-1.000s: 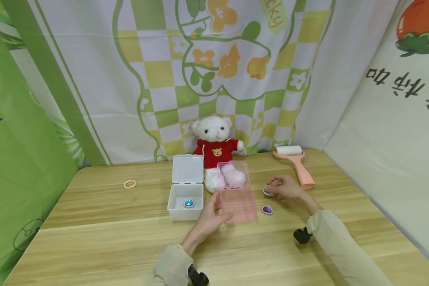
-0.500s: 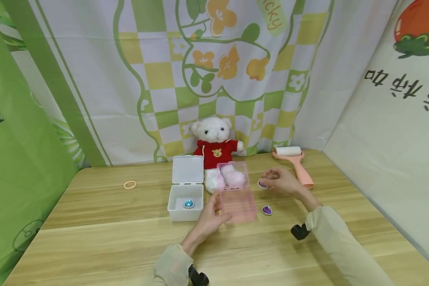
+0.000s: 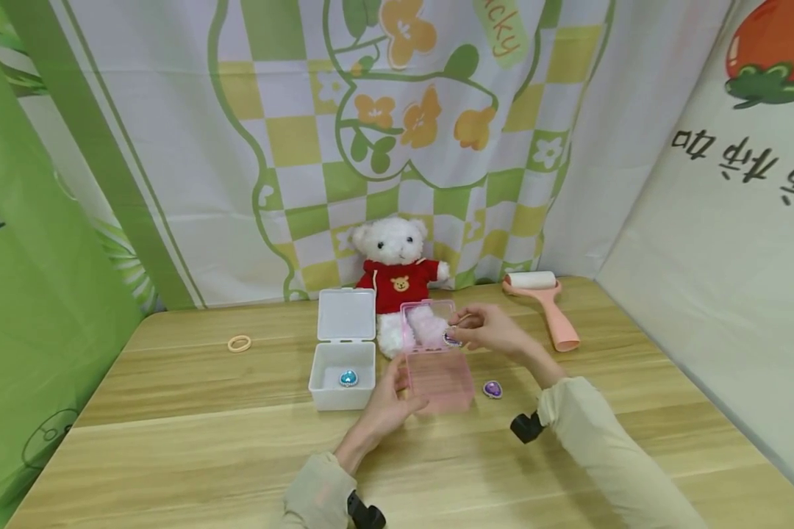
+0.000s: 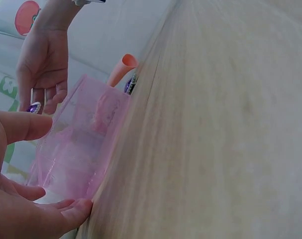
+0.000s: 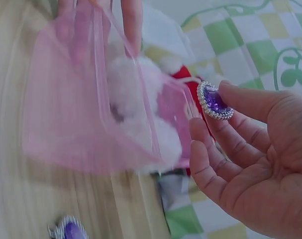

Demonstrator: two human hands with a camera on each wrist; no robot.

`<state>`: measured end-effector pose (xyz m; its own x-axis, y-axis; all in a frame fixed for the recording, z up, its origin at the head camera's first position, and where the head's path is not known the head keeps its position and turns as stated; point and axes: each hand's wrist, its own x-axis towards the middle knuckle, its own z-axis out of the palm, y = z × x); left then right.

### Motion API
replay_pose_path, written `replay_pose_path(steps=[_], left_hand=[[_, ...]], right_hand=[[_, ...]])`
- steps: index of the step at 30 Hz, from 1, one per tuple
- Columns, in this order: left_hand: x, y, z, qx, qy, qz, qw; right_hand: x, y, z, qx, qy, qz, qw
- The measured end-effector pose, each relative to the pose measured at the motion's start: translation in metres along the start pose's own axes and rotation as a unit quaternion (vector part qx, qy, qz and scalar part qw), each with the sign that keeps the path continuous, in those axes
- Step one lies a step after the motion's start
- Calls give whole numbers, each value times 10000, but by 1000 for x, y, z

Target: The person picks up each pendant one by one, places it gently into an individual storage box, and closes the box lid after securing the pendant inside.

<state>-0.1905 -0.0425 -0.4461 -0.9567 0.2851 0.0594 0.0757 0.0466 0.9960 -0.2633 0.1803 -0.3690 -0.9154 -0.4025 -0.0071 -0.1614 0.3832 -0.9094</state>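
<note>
My right hand (image 3: pixel 496 330) pinches a purple gem (image 5: pixel 214 101) with a silver beaded rim between thumb and fingertips. It hangs above the right side of the pink see-through box (image 3: pixel 440 378), near the raised lid (image 3: pixel 430 323). My left hand (image 3: pixel 387 400) holds the box at its front left corner, thumb along the front and fingers against the left wall. Another purple gem (image 3: pixel 492 389), heart-shaped, lies on the table just right of that box. Inside the open white box (image 3: pixel 344 397) to the left sits a blue gem (image 3: pixel 348 378).
Behind the boxes a white teddy bear (image 3: pixel 395 283) in a red hoodie sits against the patterned curtain (image 3: pixel 291 139). A lint roller (image 3: pixel 556 316) with a peach-coloured handle lies at the back right. On the wooden table's (image 3: pixel 192 455) left side is a yellowish ring (image 3: pixel 240 344).
My right hand has carried the purple gem left from above the table towards the pink box. The left hand and both boxes have stayed in place.
</note>
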Motion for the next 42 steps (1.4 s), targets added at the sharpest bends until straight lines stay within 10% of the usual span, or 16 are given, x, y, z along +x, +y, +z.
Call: replay_pose_path(steps=[16, 42], left_hand=[[0, -1, 0, 144, 4, -66, 9999], [-1, 0, -1, 235, 7, -84, 9997]], right_hand=[[14, 1, 47, 368, -601, -340, 9969], [22, -2, 53, -2118, -1679, -668, 9605]])
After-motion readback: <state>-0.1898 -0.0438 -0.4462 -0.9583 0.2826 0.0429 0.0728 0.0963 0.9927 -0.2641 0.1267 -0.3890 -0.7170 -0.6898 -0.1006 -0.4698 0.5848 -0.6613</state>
